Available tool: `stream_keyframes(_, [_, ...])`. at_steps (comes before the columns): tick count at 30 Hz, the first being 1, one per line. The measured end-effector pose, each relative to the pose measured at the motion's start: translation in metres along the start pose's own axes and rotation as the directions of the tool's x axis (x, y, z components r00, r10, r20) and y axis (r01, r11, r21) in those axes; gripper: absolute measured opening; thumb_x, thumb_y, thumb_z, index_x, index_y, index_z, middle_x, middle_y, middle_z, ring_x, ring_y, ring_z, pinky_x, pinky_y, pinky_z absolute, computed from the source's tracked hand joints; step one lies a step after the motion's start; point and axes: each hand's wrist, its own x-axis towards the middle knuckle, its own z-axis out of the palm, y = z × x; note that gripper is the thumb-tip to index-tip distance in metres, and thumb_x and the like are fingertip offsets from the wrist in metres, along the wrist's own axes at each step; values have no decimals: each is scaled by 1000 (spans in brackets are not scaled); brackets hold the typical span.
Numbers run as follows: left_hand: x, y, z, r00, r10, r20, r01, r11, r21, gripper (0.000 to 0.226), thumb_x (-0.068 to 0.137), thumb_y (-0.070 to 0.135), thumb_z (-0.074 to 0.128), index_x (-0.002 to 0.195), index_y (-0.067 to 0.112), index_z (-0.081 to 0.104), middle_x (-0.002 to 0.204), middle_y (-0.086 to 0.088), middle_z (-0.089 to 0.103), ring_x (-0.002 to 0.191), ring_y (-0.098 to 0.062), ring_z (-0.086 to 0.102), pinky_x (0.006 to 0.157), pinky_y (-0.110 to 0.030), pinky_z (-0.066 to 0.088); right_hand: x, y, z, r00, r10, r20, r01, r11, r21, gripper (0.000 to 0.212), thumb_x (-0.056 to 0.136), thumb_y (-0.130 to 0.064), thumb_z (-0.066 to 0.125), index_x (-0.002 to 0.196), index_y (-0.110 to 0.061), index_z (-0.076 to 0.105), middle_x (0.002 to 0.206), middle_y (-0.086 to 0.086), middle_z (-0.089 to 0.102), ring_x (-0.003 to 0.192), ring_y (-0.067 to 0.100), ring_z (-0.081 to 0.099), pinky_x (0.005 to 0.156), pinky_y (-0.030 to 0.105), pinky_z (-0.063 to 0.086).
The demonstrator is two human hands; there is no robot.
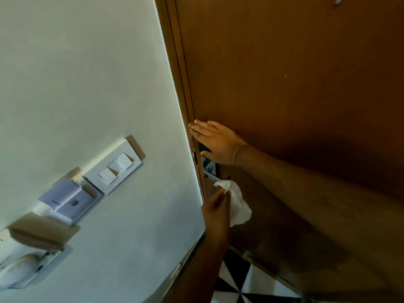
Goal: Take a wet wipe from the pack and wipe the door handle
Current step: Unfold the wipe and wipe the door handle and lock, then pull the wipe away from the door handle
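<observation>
The right hand (215,142) lay flat against the brown wooden door (284,73), fingers straight and spread, gripping nothing, its palm covering the dark upper part of the lock plate near the door's edge. A thin bangle (238,153) circled that wrist. Just below the hand the door handle (209,171) showed as a short, shiny metal lever, partly hidden.

The left hand (216,208) came up from below and pinched a white wet wipe (237,204) between thumb and fingertips. The wipe was soft and crumpled, its upper corner bunched just under the handle; whether it touched the metal I could not tell. The rest of the sheet hung loose to the right of the hand, against the door.

To the left stood a smooth pale wall (87,73) with a white rectangular switch plate (115,167) and a key-card holder (70,199) below it. A black-and-white tiled floor (236,278) with triangular shapes showed at the door's foot.
</observation>
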Motion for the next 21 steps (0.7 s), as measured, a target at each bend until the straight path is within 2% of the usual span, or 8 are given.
stream_keyframes(2, [-9,16,-29,992,117,-53,-119,992,-45,24,108,18,68,115,33,86,114,2,86,114,-24,81,100,-46,65,-24,-27,6,974,220,-54,-149,802,579,59,104,-33,57,159,-17,43,169,5,36,158,24,31,127,41,27])
stream_keyframes(4, [-18,35,-53,973,213,-89,-219,973,-74,30,107,18,69,115,41,86,115,6,87,110,-17,83,95,-35,67,-61,-62,12,879,459,131,-328,381,864,34,102,-36,62,134,-27,68,145,-2,62,139,24,56,112,40,50])
stream_keyframes(7, [-26,34,-94,922,346,-172,-351,936,3,35,105,10,71,117,38,86,115,9,87,109,-11,83,92,-28,67,-106,-115,13,732,113,672,-642,-213,736,44,85,-79,54,112,-48,70,110,-12,80,113,25,76,81,37,62])
stream_keyframes(11, [-40,1,-143,801,572,-177,-474,786,396,23,96,0,77,111,15,86,121,0,84,117,-20,79,102,-45,64,-115,-164,14,713,-156,683,-653,-504,566,54,97,-69,46,130,-34,69,122,9,80,109,30,78,85,47,65])
stream_keyframes(13, [-56,-21,-173,763,643,-70,-484,639,599,21,93,3,75,105,20,82,112,2,82,109,-25,75,96,-43,61,-101,-193,12,722,-138,678,-628,-540,560,43,96,-46,60,127,-19,71,115,11,82,100,28,81,78,47,66])
stream_keyframes(15, [-73,-46,-194,828,559,33,-417,577,702,22,97,13,69,113,22,81,121,3,78,115,-28,72,99,-45,57,-93,-212,19,708,-169,686,-675,-450,585,31,98,-22,64,126,-11,72,106,11,83,91,28,81,64,36,66])
stream_keyframes(18, [-110,-90,-224,895,438,-90,-230,624,747,38,100,22,64,136,31,75,150,12,69,136,-26,64,113,-41,52,-89,-257,37,641,-363,676,-765,-230,601,31,102,1,57,129,-7,68,110,15,76,93,27,72,60,27,64])
stream_keyframes(21, [-152,-125,-244,911,314,-269,-52,734,677,41,95,19,60,130,23,81,151,4,70,139,-25,66,115,-36,54,-99,-300,53,545,-504,670,-789,-38,614,32,101,9,55,126,-6,69,106,12,78,95,29,74,81,37,64])
